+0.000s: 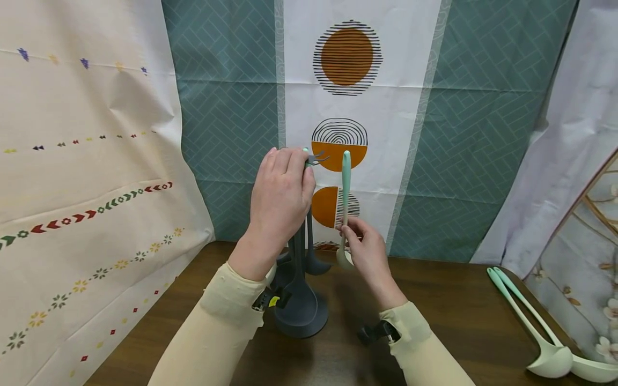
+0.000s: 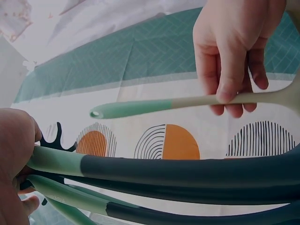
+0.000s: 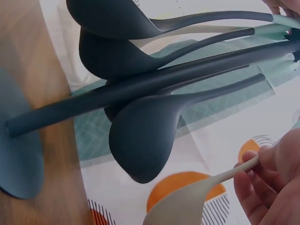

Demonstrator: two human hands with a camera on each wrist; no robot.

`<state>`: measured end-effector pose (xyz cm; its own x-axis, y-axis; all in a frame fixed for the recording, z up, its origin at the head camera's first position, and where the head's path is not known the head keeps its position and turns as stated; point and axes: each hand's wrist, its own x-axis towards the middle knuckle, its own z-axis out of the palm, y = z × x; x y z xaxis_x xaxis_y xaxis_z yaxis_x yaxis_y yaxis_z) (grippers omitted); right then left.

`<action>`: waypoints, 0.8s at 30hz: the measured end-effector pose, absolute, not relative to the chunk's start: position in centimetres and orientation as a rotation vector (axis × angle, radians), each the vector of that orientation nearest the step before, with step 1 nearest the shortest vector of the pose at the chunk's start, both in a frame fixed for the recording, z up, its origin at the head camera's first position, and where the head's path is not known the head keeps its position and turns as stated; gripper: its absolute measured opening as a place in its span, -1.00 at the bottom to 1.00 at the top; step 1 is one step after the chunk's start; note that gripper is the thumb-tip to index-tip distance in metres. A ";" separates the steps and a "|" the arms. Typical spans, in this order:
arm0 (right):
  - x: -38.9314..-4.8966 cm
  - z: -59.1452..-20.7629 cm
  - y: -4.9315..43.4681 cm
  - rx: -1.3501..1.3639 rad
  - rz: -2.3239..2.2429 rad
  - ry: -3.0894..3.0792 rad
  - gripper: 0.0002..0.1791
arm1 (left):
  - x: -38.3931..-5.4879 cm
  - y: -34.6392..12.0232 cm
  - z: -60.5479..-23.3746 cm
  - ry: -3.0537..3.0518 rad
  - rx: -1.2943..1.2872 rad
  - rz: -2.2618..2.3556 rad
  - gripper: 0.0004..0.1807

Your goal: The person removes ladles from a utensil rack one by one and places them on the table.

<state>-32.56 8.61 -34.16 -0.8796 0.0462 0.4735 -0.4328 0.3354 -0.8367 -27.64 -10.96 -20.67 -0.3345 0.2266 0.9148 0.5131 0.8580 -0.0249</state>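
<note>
A dark utensil stand, with its round base (image 1: 318, 316) on the table, carries several dark ladles (image 3: 145, 136) with mint handle ends (image 2: 56, 161). My left hand (image 1: 284, 185) grips the top of this stand, its fingers curled over the hooks and handle ends. To the right of the stand, my right hand (image 1: 369, 249) pinches a cream ladle (image 1: 346, 185) by its lower shaft. That ladle is upright, mint handle up and bowl (image 3: 180, 206) down, apart from the stand. Dark hooks (image 1: 318, 159) stick out beside the left fingers.
Two more cream ladles with mint handles (image 1: 550, 359) lie at the right end of the brown wooden table (image 1: 449, 311). A patterned cloth (image 1: 232, 134) hangs behind, a white embroidered one (image 1: 87, 214) on the left, and a floral panel (image 1: 579, 300) stands at the right.
</note>
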 end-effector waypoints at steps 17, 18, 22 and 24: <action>-31.1 -36.4 11.6 0.359 1.425 -2.255 -0.82 | -27.5 -10.7 -20.7 -1.919 -0.545 -0.324 -0.68; -31.1 -36.6 11.7 0.357 1.407 -2.263 -0.82 | -27.5 -10.7 -20.7 -1.916 -0.542 -0.324 -0.68; -30.9 -36.9 12.1 0.348 1.370 -2.290 -0.82 | -27.5 -10.8 -20.8 -1.913 -0.541 -0.334 -0.70; -30.8 -37.0 12.3 0.346 1.367 -2.300 -0.81 | -27.6 -10.8 -20.8 -1.915 -0.543 -0.340 -0.69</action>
